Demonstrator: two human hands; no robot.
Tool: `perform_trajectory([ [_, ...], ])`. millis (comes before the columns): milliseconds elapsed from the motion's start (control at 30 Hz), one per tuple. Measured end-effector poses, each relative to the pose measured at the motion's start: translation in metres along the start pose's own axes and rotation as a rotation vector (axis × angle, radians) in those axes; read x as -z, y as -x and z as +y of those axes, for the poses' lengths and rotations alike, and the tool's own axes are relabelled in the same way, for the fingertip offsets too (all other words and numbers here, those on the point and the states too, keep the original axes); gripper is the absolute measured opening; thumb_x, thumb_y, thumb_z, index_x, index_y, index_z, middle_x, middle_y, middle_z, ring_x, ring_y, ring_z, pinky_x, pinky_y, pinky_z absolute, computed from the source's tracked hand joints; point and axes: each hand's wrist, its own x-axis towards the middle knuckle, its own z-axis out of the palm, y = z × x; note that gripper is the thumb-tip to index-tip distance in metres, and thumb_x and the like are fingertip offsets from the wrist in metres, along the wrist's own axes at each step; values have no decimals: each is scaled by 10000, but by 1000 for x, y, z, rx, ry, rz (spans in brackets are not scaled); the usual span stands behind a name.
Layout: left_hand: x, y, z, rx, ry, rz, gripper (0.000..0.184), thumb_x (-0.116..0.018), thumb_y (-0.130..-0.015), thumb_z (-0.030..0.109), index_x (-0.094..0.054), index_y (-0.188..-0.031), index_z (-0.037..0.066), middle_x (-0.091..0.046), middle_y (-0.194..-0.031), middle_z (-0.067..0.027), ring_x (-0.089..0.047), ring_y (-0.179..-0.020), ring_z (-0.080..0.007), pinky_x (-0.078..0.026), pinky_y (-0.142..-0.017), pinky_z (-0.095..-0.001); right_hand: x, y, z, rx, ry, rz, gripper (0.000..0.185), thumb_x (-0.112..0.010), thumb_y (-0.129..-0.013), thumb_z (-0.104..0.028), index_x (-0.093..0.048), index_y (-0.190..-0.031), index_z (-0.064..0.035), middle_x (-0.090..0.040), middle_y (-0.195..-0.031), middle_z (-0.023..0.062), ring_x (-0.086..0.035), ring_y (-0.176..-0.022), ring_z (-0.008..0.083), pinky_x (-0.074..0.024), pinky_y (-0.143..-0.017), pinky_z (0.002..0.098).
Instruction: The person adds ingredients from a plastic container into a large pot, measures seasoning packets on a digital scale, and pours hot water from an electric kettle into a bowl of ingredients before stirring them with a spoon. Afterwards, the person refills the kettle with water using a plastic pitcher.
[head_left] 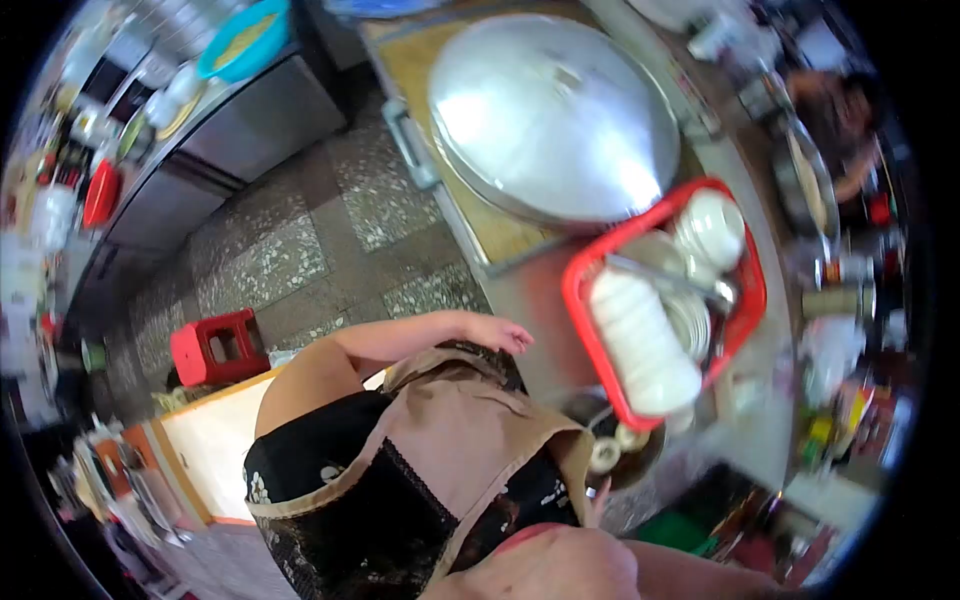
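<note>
My left hand (500,334) hangs in front of the apron (450,415), fingers loosely bent, with nothing seen in it. It is near the counter edge, left of a red plastic basket (590,290). In the basket lie a row of stacked white bowls (640,340), more white bowls (712,228), and a metal ladle (655,278) across them. Only a little of my right hand (600,497) shows, beside a metal basin (640,470) with pale round pieces (604,455) at it; my chin and clothing hide the rest.
A large domed metal lid (555,115) sits on a wooden-topped surface beyond the basket. Another person (835,130) is at upper right by a wide pan (800,180). A red stool (218,348) stands on the floor at left; a turquoise basin (245,42) is on the far-left counter.
</note>
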Motion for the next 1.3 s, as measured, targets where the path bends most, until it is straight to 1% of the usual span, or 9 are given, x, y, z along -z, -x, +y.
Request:
perform_trajectory([
  [167, 33, 117, 33, -156, -57, 224, 461, -490, -907, 159, -344, -1326, 31, -477, -1240, -107, -449, -1124, -152, -362, -956, -298, -145, 8, -91, 759, 542, 198, 320, -521, -885, -232, -538, -1095, 8, -581, -1065, 134, -566, -957, 222, -455, -818, 334],
  [233, 25, 175, 36, -189, 34, 291, 465, -490, -896, 154, -348, -1321, 32, -476, -1239, -113, -453, -1118, -167, -366, -949, -301, -220, 59, -131, 1626, 921, 686, 318, -511, -896, -220, -535, -1104, 20, -573, -1084, 147, -563, -970, 234, -447, -848, 351],
  [333, 39, 237, 32, -233, -30, 574, 479, -526, -840, 180, -407, -1267, -2, -532, -1177, -136, -492, -1084, -204, -391, -918, -315, -377, 91, -87, 2001, 974, 360, 316, -501, -907, -207, -533, -1113, 31, -565, -1103, 161, -559, -983, 245, -439, -877, 368],
  [400, 61, 270, 22, -334, 51, 636, 464, -507, -854, 157, -398, -1280, 8, -529, -1173, -121, -488, -1084, -198, -386, -925, -316, -503, 133, 16, 1729, 632, -399, 262, -480, -895, -102, -523, -1106, 48, -555, -1111, 162, -532, -1019, 265, -409, -909, 347],
  [567, 111, 426, 26, -479, 114, 895, 435, -491, -888, 125, -387, -1298, 26, -504, -1222, -111, -474, -1118, -194, -378, -946, -328, -660, 261, 253, 938, 799, -1238, 258, -499, -858, -29, -511, -1108, 32, -571, -1061, 109, -542, -957, 172, -417, -840, 265],
  [733, 164, 568, -11, -563, 265, 1217, 428, -475, -892, 109, -385, -1305, 43, -498, -1236, -103, -452, -1153, -181, -361, -970, -320, -741, 313, 421, 362, 1020, -1477, 205, -519, -868, -48, -537, -1065, 8, -575, -1024, 85, -571, -880, 138, -461, -759, 258],
  [967, 239, 727, -85, -643, 378, 1638, 413, -464, -889, 91, -394, -1292, 30, -498, -1234, -104, -459, -1148, -171, -355, -976, -312, -881, 293, 615, 504, 1246, -1683, 180, -553, -856, -74, -552, -1018, 4, -586, -936, 57, -557, -812, 113, -477, -719, 231],
  [1100, 280, 807, -160, -372, 497, 1823, 397, -464, -875, 80, -424, -1266, 21, -505, -1234, -120, -480, -1138, -196, -377, -954, -315, -957, 335, 747, 380, 1426, -1756, 145, -569, -832, -61, -574, -964, -1, -576, -834, 16, -533, -725, 81, -445, -647, 205],
  [1300, 307, 930, -207, -460, 784, 2265, 376, -486, -847, 79, -472, -1219, 26, -575, -1123, -113, -546, -1034, -182, -432, -887, -305, -1003, 531, 986, 186, 1572, -2394, 180, -585, -824, -88, -589, -977, 7, -604, -824, 44, -550, -762, 94, -453, -706, 239],
])
